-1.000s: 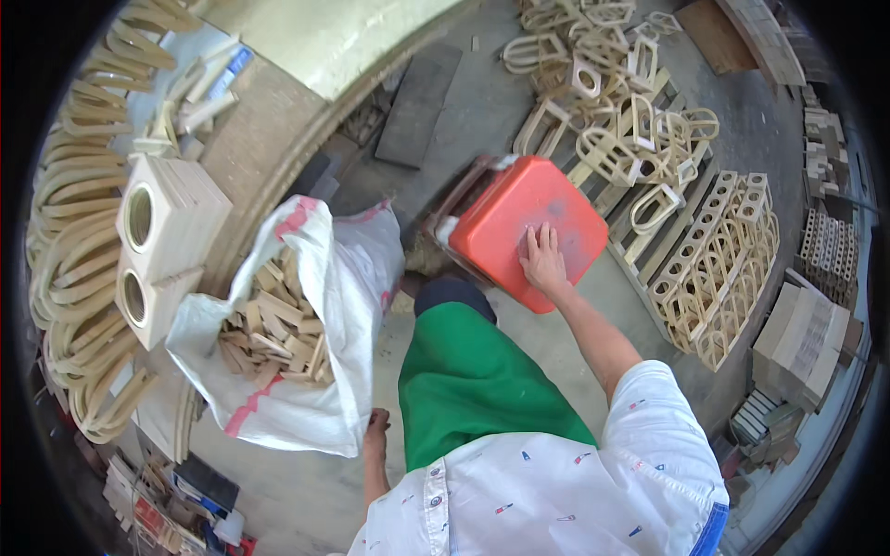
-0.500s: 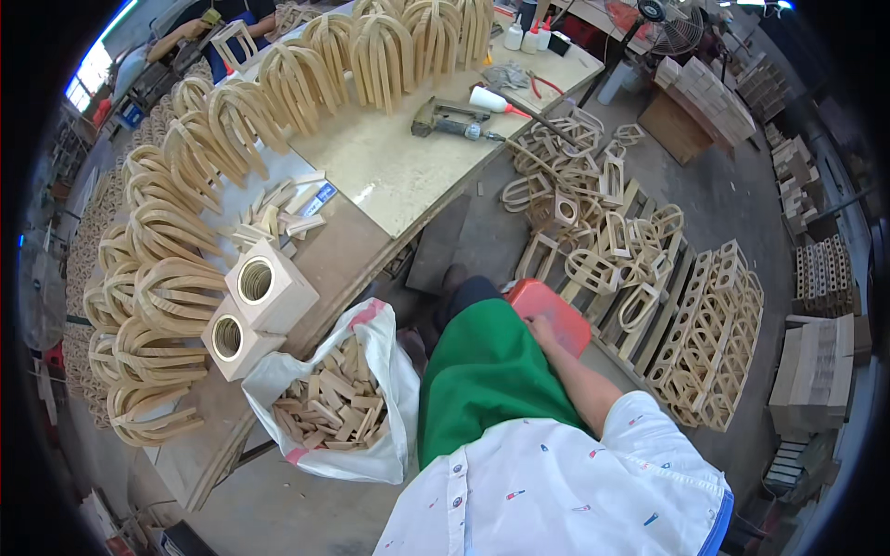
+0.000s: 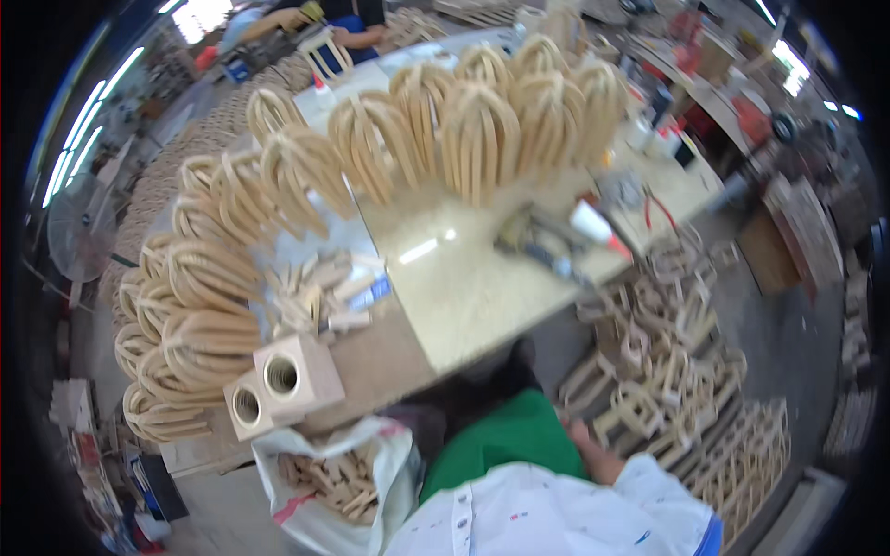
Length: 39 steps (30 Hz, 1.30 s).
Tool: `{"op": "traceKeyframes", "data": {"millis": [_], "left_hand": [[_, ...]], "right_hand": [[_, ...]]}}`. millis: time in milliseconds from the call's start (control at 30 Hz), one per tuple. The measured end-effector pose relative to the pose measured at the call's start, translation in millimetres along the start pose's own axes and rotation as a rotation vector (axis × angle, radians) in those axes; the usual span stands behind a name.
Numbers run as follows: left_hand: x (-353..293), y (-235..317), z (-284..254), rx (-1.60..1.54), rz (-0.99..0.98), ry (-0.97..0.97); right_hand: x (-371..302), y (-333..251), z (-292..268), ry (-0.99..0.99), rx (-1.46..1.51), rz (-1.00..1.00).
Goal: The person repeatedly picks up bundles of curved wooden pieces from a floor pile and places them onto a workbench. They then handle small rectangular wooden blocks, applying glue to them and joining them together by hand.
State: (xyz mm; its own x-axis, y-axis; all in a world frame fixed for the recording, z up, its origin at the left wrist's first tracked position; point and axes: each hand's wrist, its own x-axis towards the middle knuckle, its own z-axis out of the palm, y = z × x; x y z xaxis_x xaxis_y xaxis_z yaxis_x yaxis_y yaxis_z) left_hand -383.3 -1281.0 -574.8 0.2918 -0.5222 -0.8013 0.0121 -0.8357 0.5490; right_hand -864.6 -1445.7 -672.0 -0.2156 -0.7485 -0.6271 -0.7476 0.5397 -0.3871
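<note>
My right hand hangs low beside the right edge of my green apron. Its fingers are blurred and partly hidden, so I cannot make out whether they hold anything. My left hand is out of the picture. Close in front of me a white sack stands with its mouth open, full of small wood offcuts. Right of my hand, wooden frames with rounded ends are heaped near the floor. A nail gun lies on the worktable, near a white bottle with a red tip.
Rows of bent-wood cage shapes line the table's far and left sides. Two wooden blocks with round holes sit at the near left edge, by loose wood strips. Red-handled pliers lie far right. Another person's hand shows at the back.
My view has swung, so the table, sack and frames appear shifted and blurred. The red stool that was beside my right hand no longer shows.
</note>
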Motion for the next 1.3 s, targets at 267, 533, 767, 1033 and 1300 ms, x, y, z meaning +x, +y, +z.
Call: {"op": "traceKeyframes", "data": {"millis": [267,533,767,1033,1300], "left_hand": [[-8.6,81.0,91.6,0.117,-0.229,0.022],[-11.6,143.6,79.3,0.399,-0.202,-0.298],[12.7,218.9,163.0,0.769,0.038,-0.063],[-4.9,171.8,193.3,0.812,0.235,0.223],[-8.2,51.9,199.2,0.545,0.490,0.415]], "right_hand": [[89.7,45.6,-36.6,-0.304,-0.026,0.089],[152.2,22.2,-74.5,-0.300,0.213,0.132],[145.5,38.6,-64.9,-0.276,0.350,0.066],[166.4,-48.3,-69.1,-0.117,0.348,-0.231],[116.5,-99.8,-53.0,0.011,-0.040,-0.545]]}}
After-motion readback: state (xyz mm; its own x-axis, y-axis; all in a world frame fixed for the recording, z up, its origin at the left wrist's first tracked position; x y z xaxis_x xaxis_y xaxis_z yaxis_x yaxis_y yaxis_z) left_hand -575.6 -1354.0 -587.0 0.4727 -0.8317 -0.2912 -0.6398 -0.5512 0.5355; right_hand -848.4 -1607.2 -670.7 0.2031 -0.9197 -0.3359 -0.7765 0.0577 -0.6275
